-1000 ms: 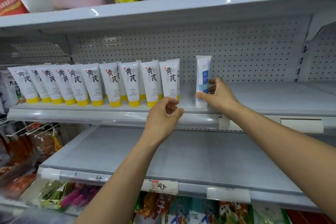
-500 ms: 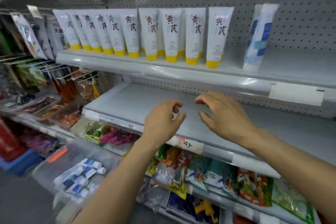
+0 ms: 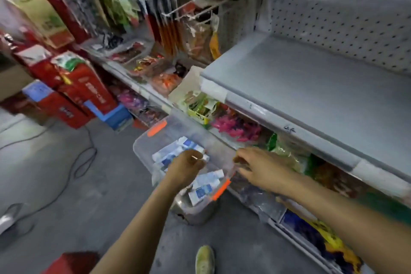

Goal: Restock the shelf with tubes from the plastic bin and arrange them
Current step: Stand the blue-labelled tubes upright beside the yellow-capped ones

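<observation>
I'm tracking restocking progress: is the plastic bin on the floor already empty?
No, several blue-and-white tubes lie in the plastic bin, beneath the left hand.

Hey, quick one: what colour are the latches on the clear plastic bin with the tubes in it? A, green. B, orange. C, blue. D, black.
B: the latches on the clear plastic bin are bright orange, one at its far end and one at its near end, next to the white and blue tubes.
</observation>
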Tool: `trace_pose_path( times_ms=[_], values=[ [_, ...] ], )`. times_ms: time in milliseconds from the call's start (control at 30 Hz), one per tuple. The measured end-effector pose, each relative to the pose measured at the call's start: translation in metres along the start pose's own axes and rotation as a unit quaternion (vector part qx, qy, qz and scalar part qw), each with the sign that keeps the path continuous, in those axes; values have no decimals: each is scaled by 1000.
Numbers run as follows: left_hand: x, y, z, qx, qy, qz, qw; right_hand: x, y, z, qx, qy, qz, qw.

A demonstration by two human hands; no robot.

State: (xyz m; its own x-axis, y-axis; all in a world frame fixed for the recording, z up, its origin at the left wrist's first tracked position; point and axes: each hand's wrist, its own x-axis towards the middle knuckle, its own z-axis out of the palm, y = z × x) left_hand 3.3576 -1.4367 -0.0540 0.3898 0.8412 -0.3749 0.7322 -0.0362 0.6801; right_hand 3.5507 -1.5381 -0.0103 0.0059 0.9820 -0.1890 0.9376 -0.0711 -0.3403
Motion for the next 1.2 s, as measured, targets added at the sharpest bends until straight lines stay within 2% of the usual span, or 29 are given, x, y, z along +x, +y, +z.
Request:
trace_pose_path(
  times_ms=[167,267,400,500,567,633,700,833,933,1067,1200],
  values=[
    [88,-91,-13,-89,-20,-135,987,106,-2,86,12,-130,30,991],
    [131,-132,2,-140,-56,-209,966,152,6,137,-3,-203,65,977],
    [183,-174,34,-113,-87,-232,962,196,24,198,-26,-252,91,963],
    [216,-194,58,-91,-72,-257,959,218,39,237,-53,-268,112,955],
    [234,-205,67,13,-12,-238,971,231,48,257,-82,-273,121,951],
    [248,-215,68,139,73,-175,972,242,54,273,-111,-275,110,949],
    [265,-223,64,220,103,-117,963,251,59,287,-129,-282,93,946],
    [298,-240,67,378,6,-38,925,264,56,311,-185,-310,49,931],
    [310,-237,72,456,0,13,890,270,51,319,-254,-326,9,911],
    [311,-227,67,484,-9,50,874,268,51,313,-295,-340,-18,893],
    [299,-208,47,483,9,83,872,254,50,287,-213,-319,24,923]
  ],
)
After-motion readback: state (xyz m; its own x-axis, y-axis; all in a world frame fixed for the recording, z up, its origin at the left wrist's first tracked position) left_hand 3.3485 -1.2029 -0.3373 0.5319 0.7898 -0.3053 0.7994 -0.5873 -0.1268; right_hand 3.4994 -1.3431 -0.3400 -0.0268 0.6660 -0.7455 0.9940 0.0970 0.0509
